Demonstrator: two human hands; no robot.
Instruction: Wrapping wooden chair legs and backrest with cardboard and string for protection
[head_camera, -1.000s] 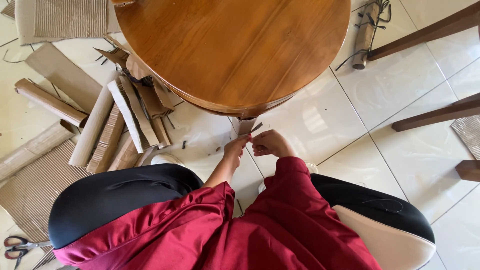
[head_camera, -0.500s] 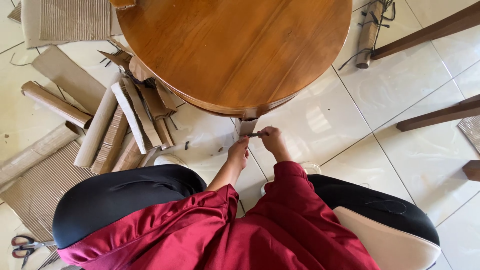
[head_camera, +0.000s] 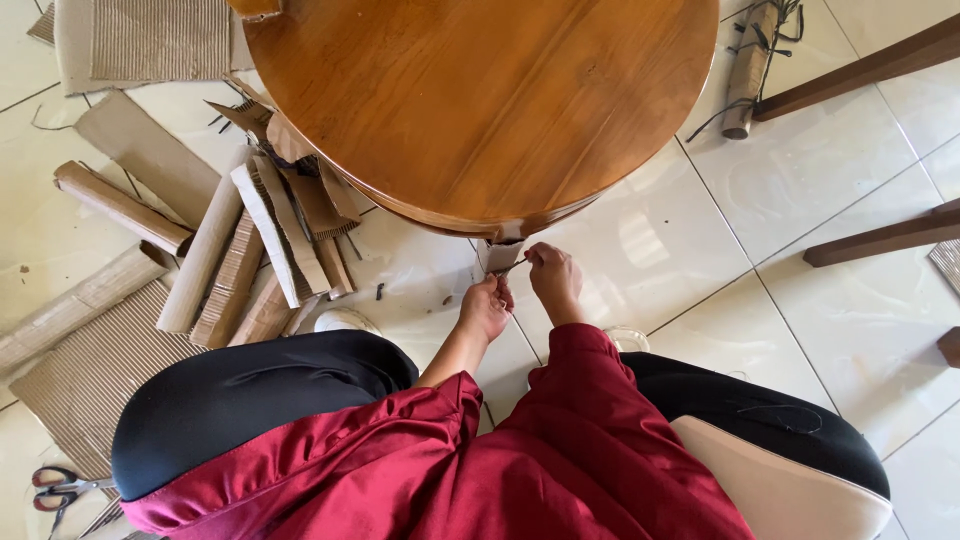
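I sit on the tiled floor in a red top and black trousers, under the edge of a round wooden table (head_camera: 480, 100). A cardboard-wrapped table leg (head_camera: 495, 255) stands just below the rim. My left hand (head_camera: 487, 305) is closed just below and in front of that leg. My right hand (head_camera: 553, 275) pinches a thin dark strand (head_camera: 512, 267) that runs across to the cardboard wrap. Whether the left hand also grips the strand, I cannot tell.
Rolled and folded corrugated cardboard pieces (head_camera: 240, 240) lie piled to the left. Red-handled scissors (head_camera: 60, 487) lie at the lower left. A cardboard roll with dark string (head_camera: 745, 70) lies at the upper right. Dark wooden furniture legs (head_camera: 880, 235) stand on the right.
Both hands have moved up toward the wrapped leg. The right hand has shifted right and up, drawing the dark strand taut; the left hand has come up beneath it.
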